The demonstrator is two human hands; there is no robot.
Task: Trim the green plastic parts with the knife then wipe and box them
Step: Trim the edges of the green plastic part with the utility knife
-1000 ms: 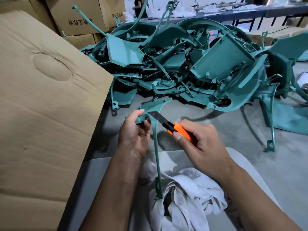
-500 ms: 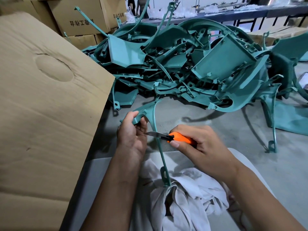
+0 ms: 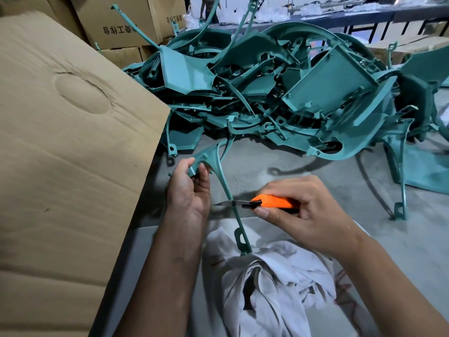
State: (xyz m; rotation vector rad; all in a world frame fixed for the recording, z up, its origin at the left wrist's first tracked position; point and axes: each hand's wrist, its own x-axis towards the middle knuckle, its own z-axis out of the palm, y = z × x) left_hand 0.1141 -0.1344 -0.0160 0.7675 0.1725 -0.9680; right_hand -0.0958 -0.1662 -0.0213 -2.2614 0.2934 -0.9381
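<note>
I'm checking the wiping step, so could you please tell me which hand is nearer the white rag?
Right. The right hand, holding the knife, sits just above the rag; the left hand grips the green part higher up, further away.

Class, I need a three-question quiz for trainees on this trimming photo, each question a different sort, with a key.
1. True or false: the left hand holds the knife.
2. Where does the blade meet the held part?
A. on its thin arm
B. at its wide upper end
C. at its looped bottom tip
3. Fill in: the part's bottom tip rests on a white ____.

Key
1. False; the right hand grips it, while the left grips the part's wide end.
2. A
3. cloth
</note>
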